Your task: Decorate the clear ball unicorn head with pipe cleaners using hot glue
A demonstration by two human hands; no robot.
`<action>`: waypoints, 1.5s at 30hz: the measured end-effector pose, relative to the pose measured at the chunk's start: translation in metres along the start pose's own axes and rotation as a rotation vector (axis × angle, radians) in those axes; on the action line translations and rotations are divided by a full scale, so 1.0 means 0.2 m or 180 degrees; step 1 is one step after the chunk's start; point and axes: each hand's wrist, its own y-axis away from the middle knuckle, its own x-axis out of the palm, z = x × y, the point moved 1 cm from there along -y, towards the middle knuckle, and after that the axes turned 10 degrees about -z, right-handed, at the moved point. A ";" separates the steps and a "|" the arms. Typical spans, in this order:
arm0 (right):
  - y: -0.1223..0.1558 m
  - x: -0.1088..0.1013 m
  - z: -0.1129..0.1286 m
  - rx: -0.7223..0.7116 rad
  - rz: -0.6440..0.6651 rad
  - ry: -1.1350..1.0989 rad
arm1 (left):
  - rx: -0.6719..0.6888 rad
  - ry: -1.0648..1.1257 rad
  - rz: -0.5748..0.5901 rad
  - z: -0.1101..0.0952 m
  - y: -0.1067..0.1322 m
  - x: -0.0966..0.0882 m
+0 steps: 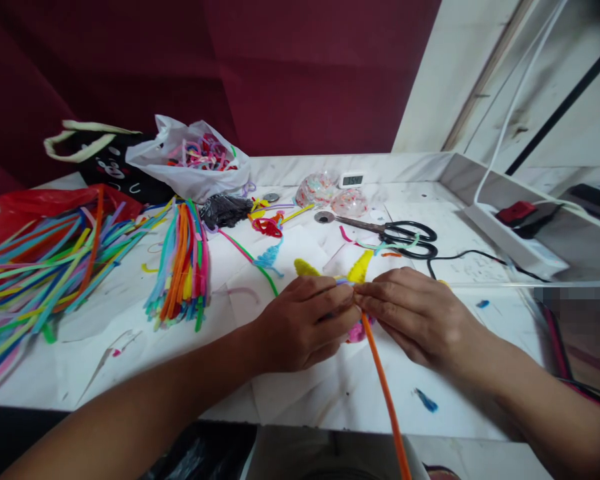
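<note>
Over the front middle of the table, my left hand (310,320) is closed around a small figure made of pipe cleaners. Two yellow ear-like points (361,267) stick up from it, and a pink part (357,331) shows below; my fingers cover most of the rest. My right hand (420,310) pinches an orange pipe cleaner (384,380) against the figure, fingertips touching those of the left. The orange length hangs down past the table's front edge. Black-handled scissors (395,233) lie behind my right hand.
A tied bundle of colored pipe cleaners (183,267) lies left of my hands, with a larger loose pile (35,267) farther left. Behind stand a white plastic bag (155,163) and a small digital clock (351,180). A power strip (515,240) is at right.
</note>
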 end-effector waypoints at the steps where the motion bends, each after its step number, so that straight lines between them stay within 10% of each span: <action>1: 0.00 0.00 0.00 0.0037 -0.0008 -0.0039 | 0.0014 0.0006 -0.0018 0.00 0.00 0.00; 45: -0.14 -0.06 -0.04 0.0703 0.0323 -0.0338 | 0.0157 -0.0071 0.0028 0.01 0.01 0.01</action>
